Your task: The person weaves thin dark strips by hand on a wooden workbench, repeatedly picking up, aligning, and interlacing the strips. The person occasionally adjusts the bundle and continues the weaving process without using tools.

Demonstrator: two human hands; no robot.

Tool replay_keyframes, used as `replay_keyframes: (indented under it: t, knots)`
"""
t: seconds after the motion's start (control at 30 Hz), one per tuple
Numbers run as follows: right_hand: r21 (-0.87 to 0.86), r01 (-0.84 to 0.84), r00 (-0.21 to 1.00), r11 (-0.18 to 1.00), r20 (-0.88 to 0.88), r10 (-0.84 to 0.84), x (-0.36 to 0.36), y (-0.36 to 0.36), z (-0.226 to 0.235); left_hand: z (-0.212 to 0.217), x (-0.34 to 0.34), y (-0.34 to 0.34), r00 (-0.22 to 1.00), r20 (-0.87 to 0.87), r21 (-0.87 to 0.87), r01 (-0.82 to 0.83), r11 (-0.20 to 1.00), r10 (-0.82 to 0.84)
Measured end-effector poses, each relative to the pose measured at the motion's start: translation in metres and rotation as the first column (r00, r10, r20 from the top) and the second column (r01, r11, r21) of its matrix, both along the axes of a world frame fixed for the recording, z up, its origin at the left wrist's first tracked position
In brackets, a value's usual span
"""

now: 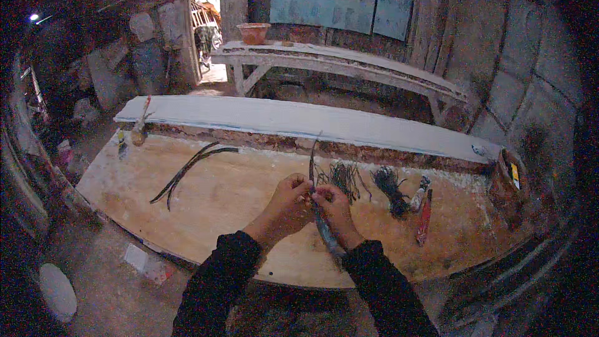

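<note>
Dark strip (311,165) runs between our left hand (284,207) and right hand (339,212), fingertips pinching it. Our forearms (219,268) angle inward over the counter (218,212).

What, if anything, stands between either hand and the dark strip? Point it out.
Nothing visible does: the left hand and right hand both have their fingers on the dark strip. The nearest bundle of cords lies beyond the right hand, not in between.

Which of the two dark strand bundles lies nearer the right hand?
The left bundle, just beyond the right hand; the other bundle lies farther right, near the long red object.
</note>
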State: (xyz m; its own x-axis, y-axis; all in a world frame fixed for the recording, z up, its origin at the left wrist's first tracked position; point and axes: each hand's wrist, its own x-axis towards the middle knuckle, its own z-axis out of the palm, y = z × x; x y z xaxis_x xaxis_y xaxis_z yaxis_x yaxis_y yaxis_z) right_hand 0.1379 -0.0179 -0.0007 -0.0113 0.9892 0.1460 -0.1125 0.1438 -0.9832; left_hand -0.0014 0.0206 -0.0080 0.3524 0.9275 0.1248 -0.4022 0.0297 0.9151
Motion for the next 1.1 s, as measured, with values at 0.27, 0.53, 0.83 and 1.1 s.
replay_keyframes:
  t: [0.27,0.53,0.83,1.1]
  knots:
    - [0.050,0.024,1.000,0.998,0.010,-0.025,0.003,0.020,-0.016,-0.003,-0.010,0.010,0.972,0.165,-0.196,0.196,0.961,-0.164]
    - [-0.166,-0.166,0.976,0.972,-0.169,0.138,0.004,0.012,0.005,0.007,-0.016,0.010,0.939,0.273,-0.221,0.275,0.936,-0.211]
    - [-0.050,0.028,0.999,0.998,0.028,-0.027,0.004,0.015,-0.003,0.033,-0.003,-0.011,0.966,0.232,-0.343,0.192,0.920,-0.115]
    - [0.234,0.202,0.914,0.951,0.303,-0.269,-0.002,0.005,0.007,0.043,-0.001,-0.019,0.972,0.195,-0.380,0.195,0.904,-0.128]
